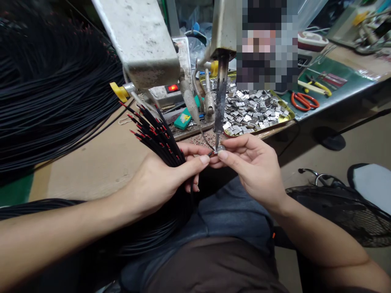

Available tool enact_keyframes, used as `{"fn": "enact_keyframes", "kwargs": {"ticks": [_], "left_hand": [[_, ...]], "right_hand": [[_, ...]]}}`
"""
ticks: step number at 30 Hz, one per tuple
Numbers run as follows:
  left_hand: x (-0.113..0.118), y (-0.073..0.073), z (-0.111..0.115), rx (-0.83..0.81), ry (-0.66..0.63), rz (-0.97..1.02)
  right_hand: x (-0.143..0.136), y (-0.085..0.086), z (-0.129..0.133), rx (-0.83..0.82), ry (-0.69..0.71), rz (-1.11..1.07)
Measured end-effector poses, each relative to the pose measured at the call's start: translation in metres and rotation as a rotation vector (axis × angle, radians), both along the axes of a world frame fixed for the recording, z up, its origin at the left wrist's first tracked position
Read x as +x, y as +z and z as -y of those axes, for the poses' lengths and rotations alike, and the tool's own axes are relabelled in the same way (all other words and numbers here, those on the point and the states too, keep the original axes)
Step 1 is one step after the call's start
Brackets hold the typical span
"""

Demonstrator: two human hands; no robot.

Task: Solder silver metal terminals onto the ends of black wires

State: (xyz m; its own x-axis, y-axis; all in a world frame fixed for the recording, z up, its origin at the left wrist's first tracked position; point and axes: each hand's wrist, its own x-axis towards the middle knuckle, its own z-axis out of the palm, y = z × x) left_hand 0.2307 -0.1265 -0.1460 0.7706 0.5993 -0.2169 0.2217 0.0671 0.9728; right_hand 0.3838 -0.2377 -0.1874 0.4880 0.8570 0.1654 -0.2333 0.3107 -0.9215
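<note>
My left hand (165, 175) is closed around a bundle of black cables (159, 140) with red wire tips. Between its thumb and fingers, the end of one black cable points right, toward a small metal piece (219, 149). That piece is pinched between thumb and forefinger of my right hand (256, 167). The soldering iron (220, 93) hangs upright above, its tip down at the metal piece. A thin tube (205, 137) runs from a pointed nozzle (191, 101) to the same spot. The exact contact at the tip is too small to make out.
Behind my hands stands a yellow tray (288, 118) of metal pieces. Orange-handled scissors (304, 101) and yellow-handled pliers (319, 86) lie to its right. A large coil of black cables (51, 89) fills the left. A machine arm (143, 44) overhangs the bench (88, 162).
</note>
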Motion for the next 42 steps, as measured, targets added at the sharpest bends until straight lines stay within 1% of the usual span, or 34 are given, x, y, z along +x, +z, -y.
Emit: {"fn": "enact_keyframes", "kwargs": {"ticks": [5, 9, 17, 23, 34, 42], "left_hand": [[-0.0006, 0.0005, -0.0002, 0.017, -0.004, -0.028], [-0.0024, 0.0002, -0.0008, 0.042, -0.028, -0.062], [-0.0023, 0.0022, -0.0002, -0.004, -0.064, -0.025], [-0.0001, 0.004, -0.0003, -0.028, -0.056, 0.015], [-0.0011, 0.0027, -0.0004, -0.051, -0.059, 0.03], [-0.0014, 0.0031, 0.0009, -0.073, -0.062, 0.026]], "right_hand": [[-0.0003, -0.0002, 0.001, -0.027, -0.006, 0.027], [-0.0006, -0.0013, 0.0017, -0.003, -0.006, 0.033], [-0.0037, 0.004, 0.001, -0.079, -0.109, 0.049], [-0.0043, 0.0028, 0.0019, -0.062, -0.114, 0.027], [-0.0038, 0.0005, 0.0032, -0.055, -0.122, 0.049], [-0.0037, 0.0019, 0.003, -0.051, -0.118, 0.037]]}}
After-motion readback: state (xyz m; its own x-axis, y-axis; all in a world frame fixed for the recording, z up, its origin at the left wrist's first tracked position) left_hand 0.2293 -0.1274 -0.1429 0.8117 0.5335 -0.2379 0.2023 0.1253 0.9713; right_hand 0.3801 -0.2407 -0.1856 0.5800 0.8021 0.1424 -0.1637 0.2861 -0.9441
